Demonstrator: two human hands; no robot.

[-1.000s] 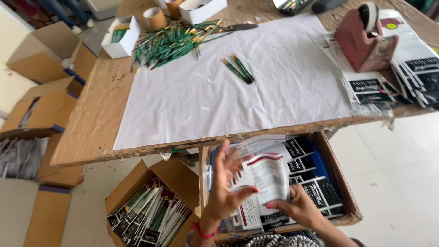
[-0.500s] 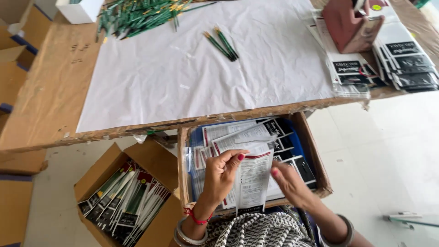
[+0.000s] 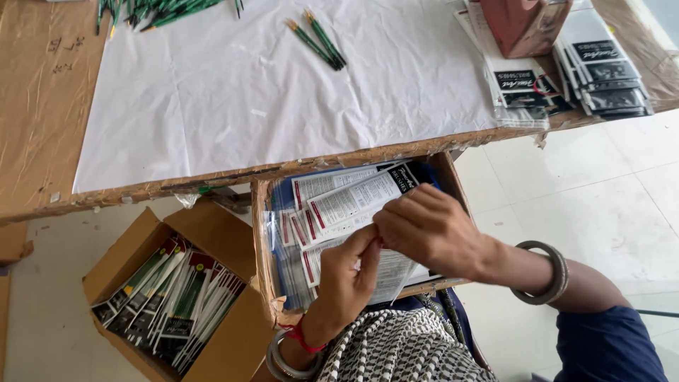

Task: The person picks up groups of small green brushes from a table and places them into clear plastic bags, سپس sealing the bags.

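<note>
While both hands' grip pinches a clear packet, white-papered plywood table over pale tiled floor.

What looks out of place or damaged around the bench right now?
The table edge is ragged, its brown covering torn and peeling. Printed sleeves lie fanned and askew in the cardboard box where both hands, left hand and right hand, pick at them. Nothing spilled.

Navy sleeve, grey bangles, red wrist thread.
</note>
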